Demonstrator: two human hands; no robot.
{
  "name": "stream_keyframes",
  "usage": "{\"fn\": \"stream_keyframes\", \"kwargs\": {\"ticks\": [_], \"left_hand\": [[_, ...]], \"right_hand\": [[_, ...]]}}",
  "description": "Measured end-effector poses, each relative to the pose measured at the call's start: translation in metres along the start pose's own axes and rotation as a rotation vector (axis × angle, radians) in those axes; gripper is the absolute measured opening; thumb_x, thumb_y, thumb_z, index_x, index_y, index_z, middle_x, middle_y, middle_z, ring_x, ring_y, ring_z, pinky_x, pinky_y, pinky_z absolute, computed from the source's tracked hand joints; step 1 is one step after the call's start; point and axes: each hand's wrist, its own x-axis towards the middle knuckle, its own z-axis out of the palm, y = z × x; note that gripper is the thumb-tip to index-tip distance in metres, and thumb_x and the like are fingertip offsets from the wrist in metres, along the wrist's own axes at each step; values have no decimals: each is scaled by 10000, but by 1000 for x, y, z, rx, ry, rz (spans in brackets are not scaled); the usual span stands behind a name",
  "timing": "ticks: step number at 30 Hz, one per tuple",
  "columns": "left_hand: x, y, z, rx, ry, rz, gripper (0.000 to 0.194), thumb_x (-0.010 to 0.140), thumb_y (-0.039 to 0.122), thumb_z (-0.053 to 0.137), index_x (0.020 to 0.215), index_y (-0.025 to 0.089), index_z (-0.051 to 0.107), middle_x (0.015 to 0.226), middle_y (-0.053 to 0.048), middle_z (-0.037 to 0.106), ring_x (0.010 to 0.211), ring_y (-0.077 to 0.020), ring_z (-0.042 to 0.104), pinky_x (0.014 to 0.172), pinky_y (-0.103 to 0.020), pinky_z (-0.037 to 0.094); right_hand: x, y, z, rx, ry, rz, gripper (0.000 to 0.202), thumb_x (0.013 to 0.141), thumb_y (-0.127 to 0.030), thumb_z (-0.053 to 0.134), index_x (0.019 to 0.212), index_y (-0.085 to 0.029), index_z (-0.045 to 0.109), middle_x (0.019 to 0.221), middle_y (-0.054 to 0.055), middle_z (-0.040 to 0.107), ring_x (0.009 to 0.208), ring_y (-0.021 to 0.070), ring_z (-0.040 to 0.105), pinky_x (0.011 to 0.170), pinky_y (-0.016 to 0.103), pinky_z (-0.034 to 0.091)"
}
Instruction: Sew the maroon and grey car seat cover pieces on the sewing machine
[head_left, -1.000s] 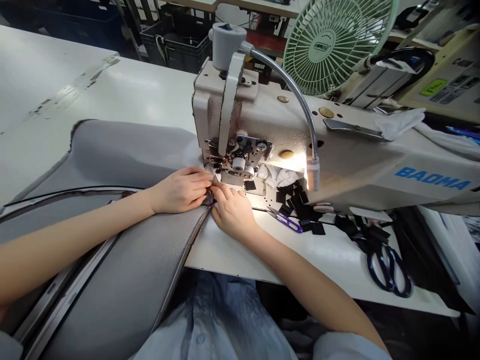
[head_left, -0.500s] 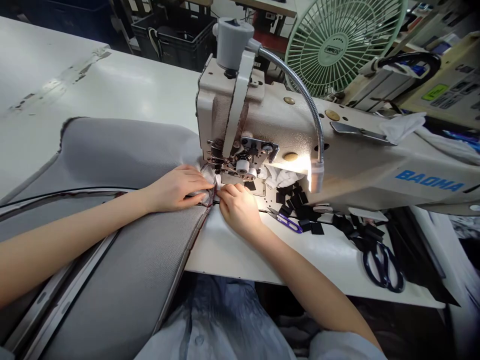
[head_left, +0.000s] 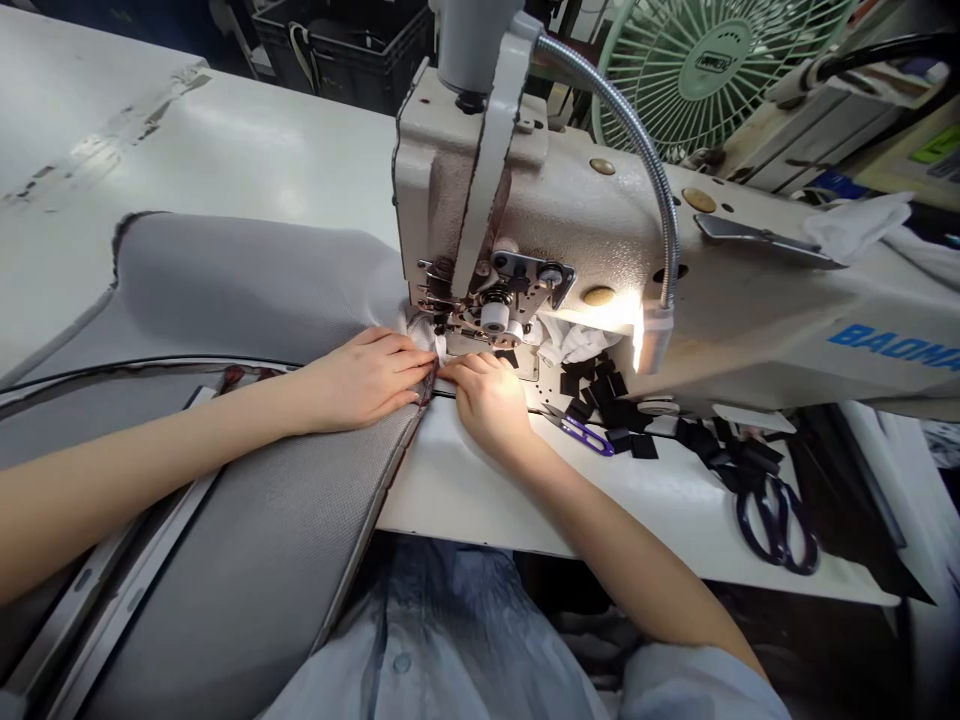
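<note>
Nearest the blue shirt [head_left: 420, 640], the grey mesh panel [head_left: 277, 560] slopes down toward the lap, and its own weight could well drag the piped edge out of line if the hands ease off. Further up, the cloth is puckered just beside the needle area, so a fold might get caught under the stitching. The worst risk, I'd say, is to the fingertips: both hands are so near the needle that a slip while it runs could catch one. The purple thread snips [head_left: 591, 437], lying on the worktop [head_left: 457, 480] near the right wrist, could be knocked by a sweep of that arm.

As for the panel, it lies under the left hand [head_left: 371, 378], whose fingers are extended, a little bent, pressing on top without closing round anything. The right hand [head_left: 491, 395] sits at the panel's right edge, fingers curled in; I can't tell whether they pinch the edge or the small white strip [head_left: 440, 345] just beyond them. Past the fingertips, the puckered part reaches the head of the sewing machine [head_left: 585, 220].
</note>
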Motion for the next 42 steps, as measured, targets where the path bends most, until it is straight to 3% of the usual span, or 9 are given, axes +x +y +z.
{"fn": "stream_keyframes", "kwargs": {"ticks": [4, 8, 14, 21, 29, 34, 37, 39, 42], "left_hand": [[1, 4, 0, 31, 15, -14, 325, 990, 330, 502, 1213, 153, 660, 1266, -103, 682, 1100, -272, 580, 1005, -431, 388], [2, 2, 2, -28, 38, -25, 332, 997, 342, 472, 1180, 151, 672, 1254, -109, 684, 1105, -274, 582, 999, -440, 404], [-3, -9, 2, -191, 45, -65, 409, 1016, 400, 413, 1249, 161, 650, 1285, -104, 686, 1166, -278, 582, 1001, -442, 409], [-4, -24, 3, -388, 40, -103, 393, 1026, 393, 395, 1272, 223, 650, 1294, -53, 694, 1193, -233, 603, 1024, -403, 399], [-2, -10, 2, -192, 18, -66, 412, 1022, 346, 375, 1283, 190, 653, 1294, -72, 691, 1128, -269, 585, 946, -438, 415], [2, 1, -2, -85, 37, -40, 360, 989, 279, 425, 1232, 174, 669, 1265, -83, 695, 1064, -273, 579, 922, -431, 424], [4, 3, -3, -32, 38, -18, 307, 975, 254, 442, 1121, 167, 698, 1224, -87, 702, 1024, -276, 574, 900, -440, 430], [4, 3, -2, -36, 46, -18, 277, 961, 251, 468, 1079, 175, 706, 1197, -86, 704, 1018, -279, 575, 894, -448, 434], [3, 2, -1, -45, 57, -12, 245, 930, 269, 517, 1070, 190, 701, 1165, -83, 705, 1034, -290, 578, 911, -462, 432]], "right_hand": [[3, -4, 0, 17, 37, 76, 285, 928, -82, 447, 999, -169, 709, 964, 67, 739, 919, 221, 625, 811, 337, 399], [5, -6, 3, -55, 101, 76, 153, 953, -244, 554, 968, -190, 697, 956, 67, 707, 942, 232, 605, 806, 332, 383], [0, -3, 6, -251, 62, -51, 269, 1035, -276, 454, 1009, -207, 713, 1013, 84, 695, 892, 220, 552, 771, 357, 318], [-4, -2, 2, -174, 15, -90, 283, 1033, -249, 467, 1036, -206, 746, 1076, 72, 706, 922, 215, 536, 754, 370, 328], [-2, 2, 2, -6, 28, -61, 258, 989, -216, 514, 1081, -212, 756, 1075, 63, 731, 955, 223, 575, 790, 360, 393], [-1, 2, 1, 92, 73, 18, 237, 899, -105, 504, 960, -183, 719, 937, 47, 745, 886, 196, 631, 803, 336, 413], [4, 0, 2, 87, 109, 119, 111, 919, -212, 559, 914, -170, 662, 849, 44, 705, 795, 190, 620, 749, 323, 413], [8, -1, 4, 38, 113, 156, 143, 914, -309, 615, 885, -173, 647, 850, 56, 688, 795, 202, 612, 734, 326, 408], [12, -2, 9, 6, 108, 121, 128, 927, -266, 597, 848, -187, 661, 860, 63, 688, 831, 211, 616, 747, 321, 406]]}}
